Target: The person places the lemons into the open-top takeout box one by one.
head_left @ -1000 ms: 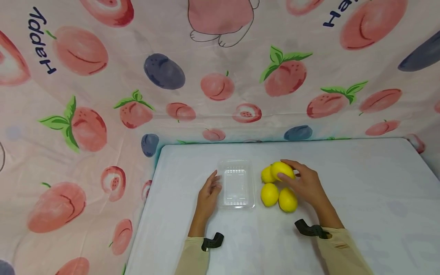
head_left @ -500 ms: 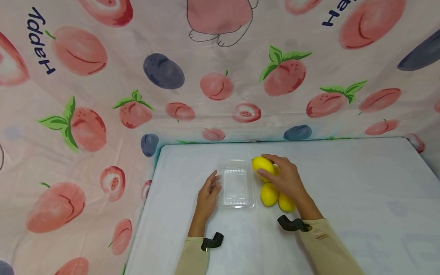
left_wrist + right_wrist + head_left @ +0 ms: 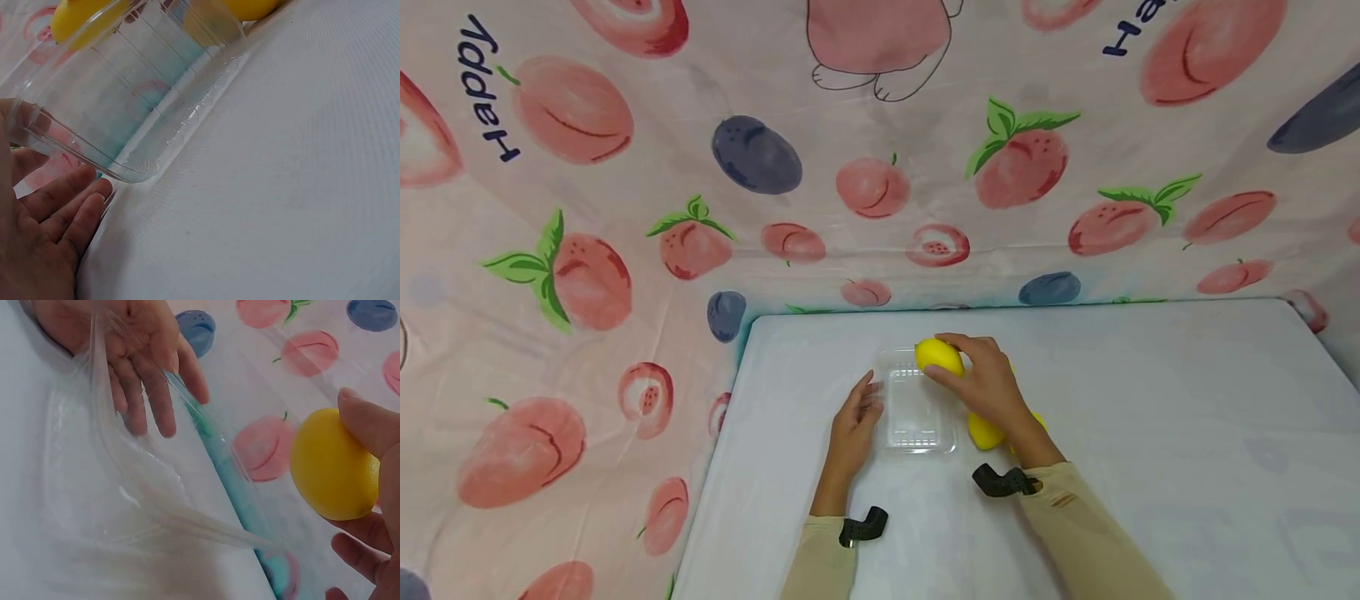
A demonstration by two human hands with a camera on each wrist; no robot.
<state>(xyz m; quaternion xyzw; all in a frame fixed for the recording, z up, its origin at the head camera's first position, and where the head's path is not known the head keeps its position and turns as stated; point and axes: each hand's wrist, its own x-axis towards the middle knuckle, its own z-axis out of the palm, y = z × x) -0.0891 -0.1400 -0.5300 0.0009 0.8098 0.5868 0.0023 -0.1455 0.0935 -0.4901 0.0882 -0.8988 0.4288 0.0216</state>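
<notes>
My right hand [image 3: 988, 385] pinches a yellow lemon [image 3: 938, 357] between thumb and fingers, above the far right part of a clear plastic container [image 3: 912, 412]. In the right wrist view the lemon [image 3: 331, 465] hangs free of the container's wall. My left hand [image 3: 852, 425] stays at the container's left side, fingers extended and loose; in the left wrist view these fingers [image 3: 69, 209] lie beside its near corner. More lemons [image 3: 985, 432] sit on the table just right of the container, largely hidden by my right hand and wrist.
The white table [image 3: 1172, 417] extends well to the right of the lemons. Behind its far edge hangs a fruit-print cloth [image 3: 940, 133], which also covers the left side. Black wrist mounts [image 3: 863, 527] sit on both forearms.
My right hand has carried the lemon leftward from above the other lemons to over the container. The left hand and the container have stayed in place.
</notes>
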